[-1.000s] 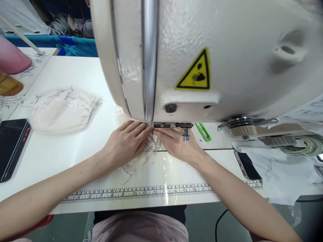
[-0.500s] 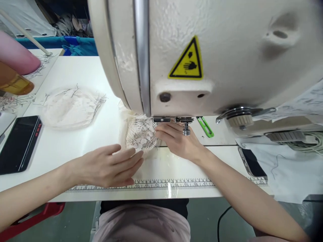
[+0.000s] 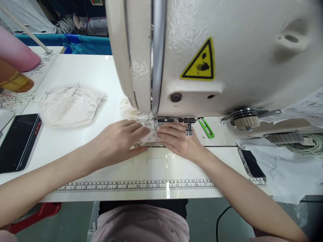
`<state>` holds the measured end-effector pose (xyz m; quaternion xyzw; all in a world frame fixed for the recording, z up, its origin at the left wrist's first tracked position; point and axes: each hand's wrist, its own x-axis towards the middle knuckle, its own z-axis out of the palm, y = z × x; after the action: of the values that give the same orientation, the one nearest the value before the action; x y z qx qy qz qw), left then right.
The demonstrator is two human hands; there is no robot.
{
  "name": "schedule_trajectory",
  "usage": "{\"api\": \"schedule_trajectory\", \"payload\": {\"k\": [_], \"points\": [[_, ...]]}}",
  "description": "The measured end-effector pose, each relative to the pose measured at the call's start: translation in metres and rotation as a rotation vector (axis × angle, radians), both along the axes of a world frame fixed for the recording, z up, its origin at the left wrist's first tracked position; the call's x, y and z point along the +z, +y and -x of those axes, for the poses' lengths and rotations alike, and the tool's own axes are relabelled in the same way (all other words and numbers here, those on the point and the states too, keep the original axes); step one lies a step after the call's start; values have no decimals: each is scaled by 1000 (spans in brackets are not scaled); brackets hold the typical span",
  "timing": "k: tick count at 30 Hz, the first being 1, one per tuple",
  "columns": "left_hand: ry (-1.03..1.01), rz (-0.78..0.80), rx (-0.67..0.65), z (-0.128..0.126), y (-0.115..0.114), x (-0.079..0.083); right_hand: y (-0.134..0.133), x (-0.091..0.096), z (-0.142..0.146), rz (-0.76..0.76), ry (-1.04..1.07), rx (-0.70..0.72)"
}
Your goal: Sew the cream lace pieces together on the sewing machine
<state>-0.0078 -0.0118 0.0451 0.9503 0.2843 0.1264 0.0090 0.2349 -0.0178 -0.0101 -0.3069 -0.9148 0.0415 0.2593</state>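
A piece of cream lace fabric (image 3: 141,116) lies under the head of the sewing machine (image 3: 239,50), partly hidden by the machine and my hands. My left hand (image 3: 123,139) rests flat on its near left part, fingers stretched and thumb apart. Close to the presser foot area, my right hand (image 3: 179,139) has its fingers together and bent on the lace's right edge, seemingly gripping it; the fingertips are partly covered. The needle is out of sight. Further left lies another pale lace piece (image 3: 73,106) with loose dark threads.
A green thread snipper (image 3: 206,127) lies right of my right hand. Dark phones sit at the left (image 3: 19,143) and right (image 3: 251,163). A ruler strip (image 3: 151,186) runs along the front edge. Pink (image 3: 17,48) and orange (image 3: 13,79) thread cones stand at the left.
My left hand has moved up and right onto the lace. Near my fingers the lace is now folded or gathered. The right hand has stayed by the foot; the view has shifted slightly.
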Motion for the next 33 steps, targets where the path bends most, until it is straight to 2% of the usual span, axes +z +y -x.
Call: {"api": "schedule_trajectory", "payload": {"k": [2,5,8,13,17,21,33], "points": [[47,-77,-57,-6,7,-13,-1,-1,-1,18,-14,-9],[40,-223,-63,-11,8,-27,-3,-5,-1,54,-17,-93],[37,-311,-46,-13,4,-27,-5,-8,1,-12,-43,-170],[3,-405,-19,-14,1,-27,-2,-7,6,-132,-2,-96],[-82,-324,14,-14,2,-38,0,-6,8,-183,53,-92],[-35,-259,1,-14,4,-47,1,-5,8,-171,51,-88],[-3,-245,17,-13,4,-47,2,-10,6,-124,-2,-57]]}}
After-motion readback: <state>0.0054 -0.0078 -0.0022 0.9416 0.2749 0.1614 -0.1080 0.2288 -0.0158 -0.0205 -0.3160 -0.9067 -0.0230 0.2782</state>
